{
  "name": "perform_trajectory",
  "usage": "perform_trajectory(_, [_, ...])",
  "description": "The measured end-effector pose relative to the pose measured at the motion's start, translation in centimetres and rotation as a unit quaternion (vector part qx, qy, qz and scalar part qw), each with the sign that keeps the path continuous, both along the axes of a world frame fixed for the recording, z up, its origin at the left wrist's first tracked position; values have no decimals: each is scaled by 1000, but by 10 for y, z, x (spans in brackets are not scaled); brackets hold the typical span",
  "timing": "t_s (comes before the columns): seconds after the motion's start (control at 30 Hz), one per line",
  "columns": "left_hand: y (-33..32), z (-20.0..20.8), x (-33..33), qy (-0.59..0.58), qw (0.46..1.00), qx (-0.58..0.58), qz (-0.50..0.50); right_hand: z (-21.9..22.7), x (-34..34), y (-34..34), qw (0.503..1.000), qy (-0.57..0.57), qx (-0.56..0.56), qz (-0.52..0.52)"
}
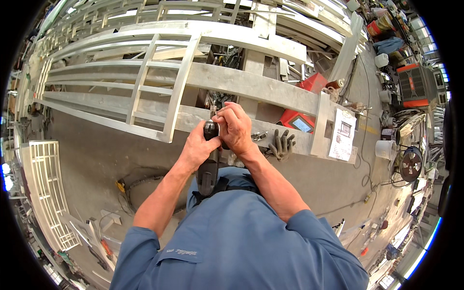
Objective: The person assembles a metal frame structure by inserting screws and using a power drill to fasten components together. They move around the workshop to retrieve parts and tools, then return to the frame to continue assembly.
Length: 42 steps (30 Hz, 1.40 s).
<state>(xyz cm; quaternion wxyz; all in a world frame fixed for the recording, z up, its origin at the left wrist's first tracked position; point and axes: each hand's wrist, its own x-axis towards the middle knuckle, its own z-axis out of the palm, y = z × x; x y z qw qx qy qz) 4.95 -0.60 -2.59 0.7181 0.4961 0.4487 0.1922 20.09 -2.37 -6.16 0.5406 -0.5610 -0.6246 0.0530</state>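
A white sheet of paper (342, 134) with dark print and a small drawing hangs on the right end of the metal frame (251, 84), at about three o'clock from the picture's middle. Just left of it, under the frame's lower bar, a red box (296, 121) shows a small rectangular pale blue screen (302, 124) on its upper face. A second red box (315, 82) lies at two o'clock, between the frame's bars.

Drill (209, 166) shows matt black plastic, its chuck glossy dark metal; frame (232, 82) is brushed pale aluminium, dull sheen; gloves (282, 144) grey knit cloth; sheet (343, 134) plain white paper; shirt (241, 241) soft blue cotton
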Motion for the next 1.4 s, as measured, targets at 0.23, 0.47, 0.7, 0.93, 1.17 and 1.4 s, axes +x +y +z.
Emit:
perform_trajectory(0.23, [5, -1, -3, -5, 999, -26, 19, -2, -3, -2, 998, 22, -37, 40])
perform_trajectory(0.47, [5, -17, -7, 8, 1000, -21, -3, -9, 5, -2, 997, -27, -22, 66])
perform_trajectory(0.7, [-1, -1, -2, 23, 999, -14, 38, -7, 1, -2, 997, -30, 11, 63])
perform_trajectory(0.93, [-2, -2, 0, 5, 999, -11, 33, -13, 5, 0, 997, -35, 16, 69])
perform_trajectory(1.17, [-2, -5, 2, 11, 999, -9, 33, -9, -1, 3, 999, 1, 10, 31])
perform_trajectory(1.4, [-2, -8, 3, 11, 999, -21, 42, -12, -5, 2, 999, 32, -13, 3])
